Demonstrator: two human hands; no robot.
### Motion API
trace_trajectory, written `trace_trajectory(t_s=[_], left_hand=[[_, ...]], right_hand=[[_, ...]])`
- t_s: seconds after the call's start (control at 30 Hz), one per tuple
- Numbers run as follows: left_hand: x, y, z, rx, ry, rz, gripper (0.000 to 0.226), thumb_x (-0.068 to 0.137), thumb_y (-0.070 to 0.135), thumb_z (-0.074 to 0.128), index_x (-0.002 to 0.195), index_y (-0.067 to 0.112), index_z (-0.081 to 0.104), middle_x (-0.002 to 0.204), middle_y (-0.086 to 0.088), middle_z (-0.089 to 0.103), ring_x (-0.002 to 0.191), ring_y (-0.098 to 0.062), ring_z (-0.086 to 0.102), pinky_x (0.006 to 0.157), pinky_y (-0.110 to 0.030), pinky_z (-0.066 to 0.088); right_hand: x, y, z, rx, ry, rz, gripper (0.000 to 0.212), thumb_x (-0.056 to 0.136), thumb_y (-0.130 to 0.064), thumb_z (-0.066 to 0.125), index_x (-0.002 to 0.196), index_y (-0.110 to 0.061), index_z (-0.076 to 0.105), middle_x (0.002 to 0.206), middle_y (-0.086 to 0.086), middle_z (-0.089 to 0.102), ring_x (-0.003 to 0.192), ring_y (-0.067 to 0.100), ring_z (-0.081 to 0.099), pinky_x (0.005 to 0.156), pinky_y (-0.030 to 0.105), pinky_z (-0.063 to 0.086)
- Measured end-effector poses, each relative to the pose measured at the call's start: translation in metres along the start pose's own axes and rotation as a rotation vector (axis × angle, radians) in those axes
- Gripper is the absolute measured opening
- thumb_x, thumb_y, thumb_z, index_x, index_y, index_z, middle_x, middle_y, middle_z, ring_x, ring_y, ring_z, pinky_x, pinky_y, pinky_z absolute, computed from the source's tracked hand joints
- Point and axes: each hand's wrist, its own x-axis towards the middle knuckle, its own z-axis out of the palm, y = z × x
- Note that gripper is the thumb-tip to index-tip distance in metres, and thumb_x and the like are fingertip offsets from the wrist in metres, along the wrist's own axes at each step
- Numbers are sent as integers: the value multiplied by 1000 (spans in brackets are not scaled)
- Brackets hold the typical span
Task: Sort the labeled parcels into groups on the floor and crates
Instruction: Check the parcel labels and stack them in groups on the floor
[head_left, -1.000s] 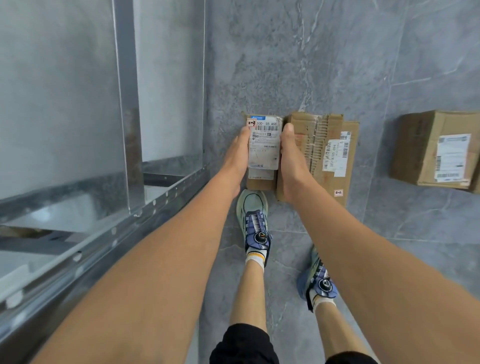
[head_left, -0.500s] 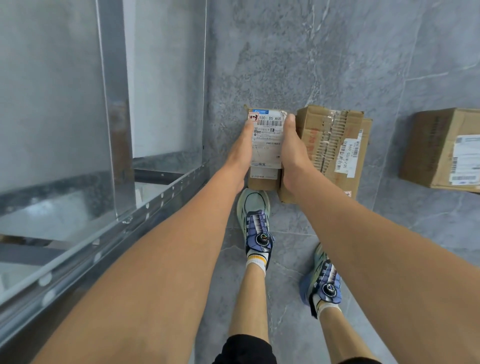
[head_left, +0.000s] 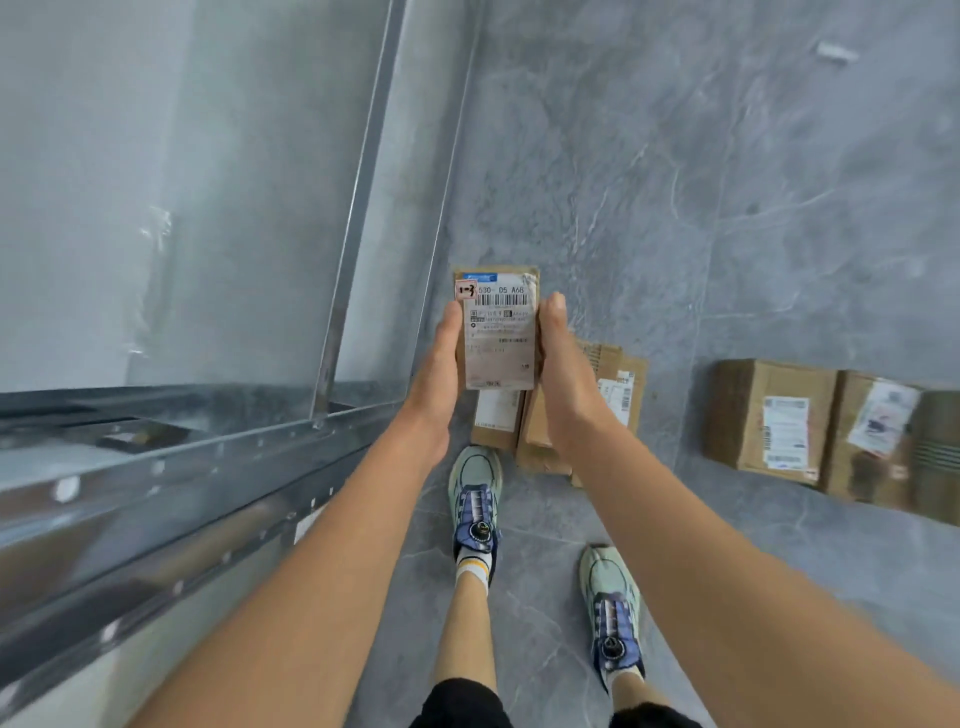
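Left hand (head_left: 436, 379) and right hand (head_left: 563, 379) (arms outstretched) clasp one parcel (head_left: 498, 338).

We record the parcel (head_left: 535, 278) as brown cardboard. Its label (head_left: 498, 343) is white with black barcode stripes, a blue band along the top edge and a pale red sticker (head_left: 466, 290) at the top left corner. The floor (head_left: 675, 208) is grey with pale veining. The box (head_left: 769, 415) on it is brown, with a white label. The left shoe (head_left: 475, 493) and right shoe (head_left: 613, 608) are mint green with violet-blue panels.
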Motion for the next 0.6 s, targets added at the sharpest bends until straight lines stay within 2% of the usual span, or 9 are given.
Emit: trace_trajectory(t_s=[0.07,0.13,0.2,0.3,0.37,0.43,0.5,0.6], left_hand=[[-40,27,9,-11,12,62,51,105,64,24,96,60,74,115,23,74,118,0,63,118,-42,37],[-83,55,19,-28,15,109,51,105,66,23,92,66,72,111,27,73,115,3,63,117,-40,37],[-130,82,29,-50,24,154,50,104,67,22,92,68,71,108,31,73,113,6,62,113,-37,38],[-198,119,44,-98,46,262,47,104,66,23,106,60,70,113,28,73,105,12,65,102,-32,43],[-242,141,52,-130,65,315,47,104,65,24,111,54,69,111,27,74,101,13,66,97,-29,45],[-287,161,58,-125,88,372,45,104,64,23,112,55,67,110,29,73,102,14,65,98,-27,44],[-330,178,63,-117,110,432,44,103,67,23,113,58,65,112,31,71,106,15,62,104,-27,42],[-396,191,65,-124,139,515,43,103,66,24,118,56,63,112,35,70,104,18,61,98,-22,43]], right_hand=[[-38,-34,-7,-26,-33,-49,66,106,-68,19,140,-34,63,141,-8,65,130,7,58,112,34,40],[-78,-69,-13,-52,-70,-110,64,107,-66,18,139,-34,64,136,-10,69,121,-1,61,98,24,44],[-118,-102,-18,-78,-95,-172,60,107,-64,19,132,-38,67,130,-13,72,115,-5,64,96,21,45],[-179,-150,-21,-104,-121,-258,58,105,-67,22,118,-43,73,120,-18,75,113,-5,66,103,27,45],[-221,-177,-23,-128,-147,-303,59,101,-74,23,116,-49,74,126,-17,73,122,2,62,117,38,40],[-265,-203,-23,-142,-157,-350,57,99,-76,22,114,-55,74,128,-18,71,127,3,59,123,43,33],[-307,-222,-23,-171,-193,-412,61,99,-78,20,124,-54,70,132,-17,70,132,5,57,124,47,30],[-368,-242,-21,-184,-226,-474,63,99,-76,18,131,-51,66,133,-19,69,132,5,56,123,46,31]])
